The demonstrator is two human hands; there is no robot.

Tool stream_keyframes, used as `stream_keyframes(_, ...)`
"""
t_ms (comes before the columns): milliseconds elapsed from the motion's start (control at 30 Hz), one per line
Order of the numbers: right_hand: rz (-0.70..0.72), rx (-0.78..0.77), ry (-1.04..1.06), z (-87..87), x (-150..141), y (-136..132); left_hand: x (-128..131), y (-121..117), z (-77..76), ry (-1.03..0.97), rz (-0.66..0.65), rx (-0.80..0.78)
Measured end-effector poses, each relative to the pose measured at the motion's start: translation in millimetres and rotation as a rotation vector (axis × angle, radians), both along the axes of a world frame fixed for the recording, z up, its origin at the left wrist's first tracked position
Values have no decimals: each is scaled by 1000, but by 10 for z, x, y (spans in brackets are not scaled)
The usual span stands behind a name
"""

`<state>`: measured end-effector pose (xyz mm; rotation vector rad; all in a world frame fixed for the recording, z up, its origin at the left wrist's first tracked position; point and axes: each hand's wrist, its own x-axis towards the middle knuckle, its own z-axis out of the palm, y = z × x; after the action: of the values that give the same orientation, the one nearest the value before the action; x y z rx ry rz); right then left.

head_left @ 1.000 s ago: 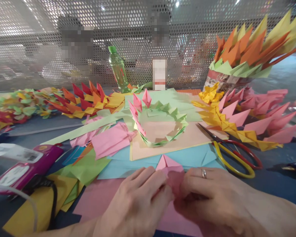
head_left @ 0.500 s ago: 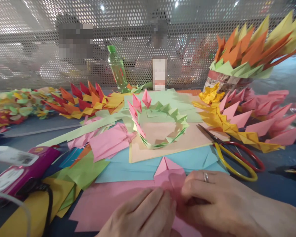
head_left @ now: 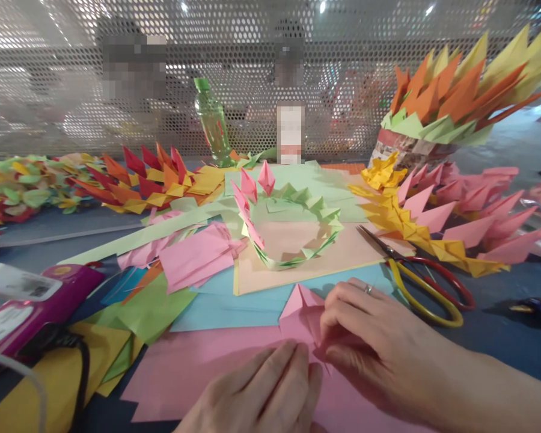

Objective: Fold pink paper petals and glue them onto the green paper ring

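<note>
The folded pink piece [head_left: 293, 310] lies in the near middle of the table, its pointed top toward the far side, over layered pink sheets [head_left: 184, 373] with blue paper [head_left: 216, 307] just beyond. The right hand [head_left: 365, 337] has its fingers bent down at the piece's right edge, the thumb a little apart beneath them; the contact is hidden, so whether the pinch is closed I cannot tell. The left hand [head_left: 270, 385] rests at the near side, fingers together and curving over pink paper; what is under its fingertips cannot be seen. The piece and the sheets are nearly one colour, so a finger could easily catch a loose sheet along with it, and uneven pressure from the two sides might skew the crease or blunt the point. Beyond, the green paper ring [head_left: 329, 219] with its pink tips [head_left: 249, 186] stands on a peach sheet [head_left: 279, 246]; a forward push through the overlapping papers could shift or tip it. The scissors [head_left: 394, 255] lie near the right wrist, blades partly apart, and a sideways sweep might knock them. On the left, the black cord [head_left: 85, 367] of the purple tool [head_left: 63, 291] could snag a sleeve or drag papers.
</note>
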<state>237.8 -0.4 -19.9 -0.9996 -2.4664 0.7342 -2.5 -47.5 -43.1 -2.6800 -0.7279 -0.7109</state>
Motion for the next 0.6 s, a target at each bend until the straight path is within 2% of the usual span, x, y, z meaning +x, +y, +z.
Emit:
stream_keyframes(200,-40,-61,7,20,-36,10,27,-3,28,-5,12,-17)
stream_keyframes(600,-78,-24,-56,47,-73,-33,47,-6,-6,30,16,9)
